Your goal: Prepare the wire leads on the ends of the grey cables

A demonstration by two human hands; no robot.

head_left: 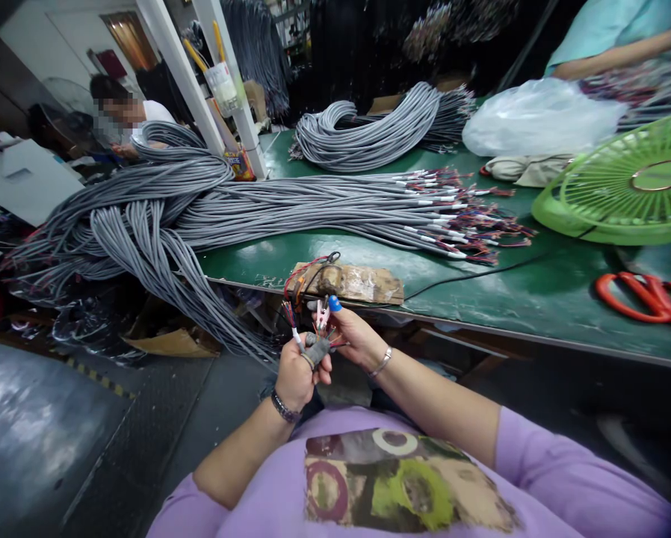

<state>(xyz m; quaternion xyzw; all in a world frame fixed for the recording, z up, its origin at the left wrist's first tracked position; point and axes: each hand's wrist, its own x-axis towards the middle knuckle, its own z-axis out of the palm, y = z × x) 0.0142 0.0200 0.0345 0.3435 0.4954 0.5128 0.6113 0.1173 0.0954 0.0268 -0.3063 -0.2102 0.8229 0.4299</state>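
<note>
My left hand (296,377) is closed around the end of a grey cable (298,342) with a white sleeve and thin coloured wires (288,314) fanning from its tip. Grey wrapping covers some of its fingertips. Close against it, my right hand (356,336) is pinched, with a blue cover on one fingertip. A small pale pink-and-white piece (323,317) and a few thin wires show between the two hands; what exactly the right fingers grip is unclear. Just beyond the hands, a worn wooden block (363,284) with red and black leads sits at the table edge.
Many grey cables (291,202) with bared wire ends lie across the green table (291,250), some hanging off its left side. A coiled bundle (369,134) is behind. At right are a green fan (621,179), red-handled scissors (643,297) and a plastic bag (542,116). Two other people are nearby.
</note>
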